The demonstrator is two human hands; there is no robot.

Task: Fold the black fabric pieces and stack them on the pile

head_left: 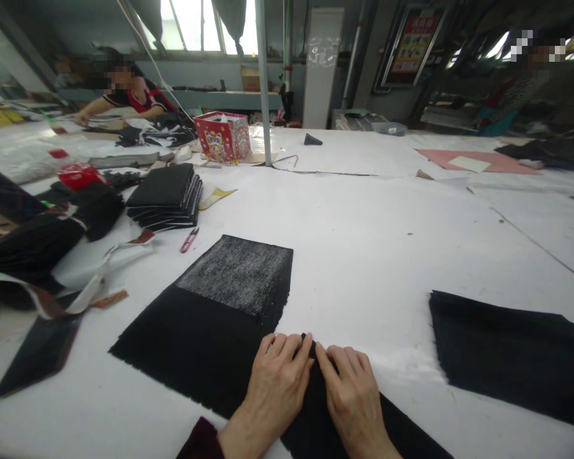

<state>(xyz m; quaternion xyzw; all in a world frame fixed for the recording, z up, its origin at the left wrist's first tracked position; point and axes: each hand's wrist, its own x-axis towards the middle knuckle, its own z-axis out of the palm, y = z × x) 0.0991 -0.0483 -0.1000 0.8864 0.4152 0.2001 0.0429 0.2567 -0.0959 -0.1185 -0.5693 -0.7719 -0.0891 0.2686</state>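
A strip of black fabric (310, 408) runs under both hands at the front of the table. My left hand (280, 376) has its fingers closed on the upper edge of this fabric, beside a small dark fold. Close by on the right, my right hand (349, 389) pinches the same edge between thumb and forefinger. Left of the hands lies a stack of black fabric pieces (186, 338), partly under my left wrist. A grey speckled panel (239, 271) covers its far end.
Black folded pieces (165, 191) are stacked back left near pink thread snips (189, 240). Another black fabric pile (511, 357) lies right. A red patterned box (222, 137) stands by a metal pole (264, 83). Two people work at the far tables.
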